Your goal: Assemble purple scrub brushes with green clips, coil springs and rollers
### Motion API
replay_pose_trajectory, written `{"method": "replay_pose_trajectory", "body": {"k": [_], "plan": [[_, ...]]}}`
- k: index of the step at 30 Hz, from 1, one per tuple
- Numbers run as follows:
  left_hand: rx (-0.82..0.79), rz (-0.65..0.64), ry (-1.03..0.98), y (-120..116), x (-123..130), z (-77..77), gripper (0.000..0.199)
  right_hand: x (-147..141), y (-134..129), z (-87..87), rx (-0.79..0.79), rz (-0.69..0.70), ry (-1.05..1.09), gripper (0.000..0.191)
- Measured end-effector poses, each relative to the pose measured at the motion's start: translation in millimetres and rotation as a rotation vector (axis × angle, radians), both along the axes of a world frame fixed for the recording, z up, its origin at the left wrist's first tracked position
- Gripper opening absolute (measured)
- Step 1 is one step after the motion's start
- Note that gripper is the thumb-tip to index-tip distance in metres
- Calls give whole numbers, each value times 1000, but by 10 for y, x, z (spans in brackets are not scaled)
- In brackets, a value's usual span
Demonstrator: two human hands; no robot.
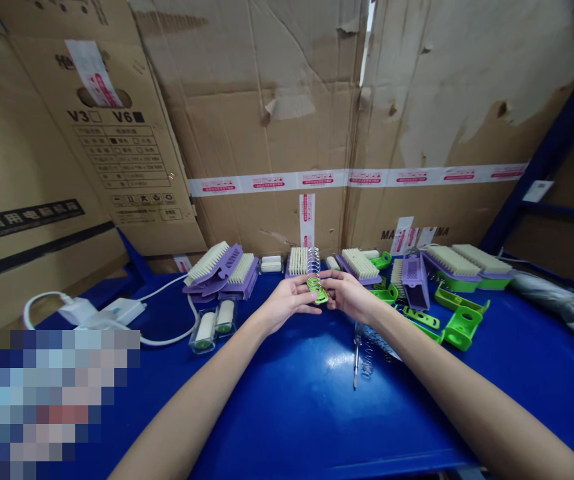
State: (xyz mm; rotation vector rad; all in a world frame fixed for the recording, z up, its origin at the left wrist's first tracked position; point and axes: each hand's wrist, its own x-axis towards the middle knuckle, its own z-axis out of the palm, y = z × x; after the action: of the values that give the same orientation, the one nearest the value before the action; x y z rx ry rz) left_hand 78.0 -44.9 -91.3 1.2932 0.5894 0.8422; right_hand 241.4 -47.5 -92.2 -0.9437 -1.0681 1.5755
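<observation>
My left hand (289, 300) and my right hand (349, 295) meet over the middle of the blue table. Between their fingertips they pinch a small green plastic piece (321, 294), with my left thumb lying across it. A metal coil spring (313, 261) rises upright from that piece; whether its lower end is hooked in, I cannot tell. Just behind the hands, a cream-bristled brush head (297, 257) is partly covered by the spring. Below my right wrist lies a thin metal screwdriver (356, 357), beside several loose springs (367, 360) partly hidden by my forearm.
Brushes with purple bodies (239, 280) stand along the back, left and right. Green plastic parts (461, 328) lie to the right. Clear cases with white rollers (207, 330) and a white cable (167, 341) sit left. Cardboard (267, 120) walls the table's back.
</observation>
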Motion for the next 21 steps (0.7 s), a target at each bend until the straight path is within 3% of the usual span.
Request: {"method": "replay_pose_trajectory", "body": {"k": [12, 17, 21], "plan": [[66, 204, 159, 35, 29, -20, 47, -34, -23, 42, 49, -83, -76, 22], [75, 206, 183, 45, 27, -30, 42, -40, -28, 42, 50, -57, -160, 15], [184, 192, 242, 49, 18, -22, 34, -34, -20, 17, 38, -18, -186, 14]]}}
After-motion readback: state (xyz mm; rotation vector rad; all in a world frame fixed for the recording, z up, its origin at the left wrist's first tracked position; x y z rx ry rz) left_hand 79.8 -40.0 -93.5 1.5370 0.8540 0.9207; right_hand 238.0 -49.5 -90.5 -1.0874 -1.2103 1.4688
